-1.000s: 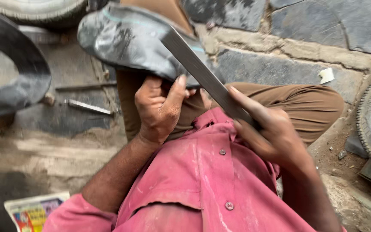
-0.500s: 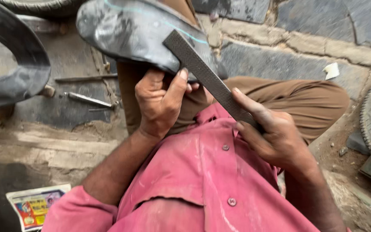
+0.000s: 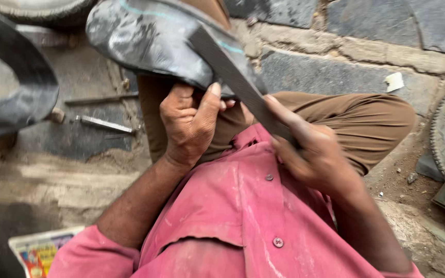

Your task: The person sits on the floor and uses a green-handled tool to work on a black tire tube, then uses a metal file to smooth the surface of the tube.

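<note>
The tube [image 3: 150, 41], black rubber, is draped over your raised knee at top centre. The file [image 3: 238, 82], flat grey metal, lies slanted across its near fold. Your left hand [image 3: 189, 123] is curled, fingers clamped on the tube's lower edge, thumb up, wrist bent back. Your right hand [image 3: 310, 154] is closed around the file's near end, index finger along the blade. Metal rods [image 3: 104, 123] lie on the floor to the left.

Your left hand [image 3: 189, 123] grips the lower edge of the black tube [image 3: 150, 44] at upper centre, draped over your knee. Your right hand [image 3: 312, 154] holds the flat file [image 3: 235, 82], its blade lying diagonally on the tube. Two metal rods [image 3: 104, 110] lie on the ground at left.
</note>
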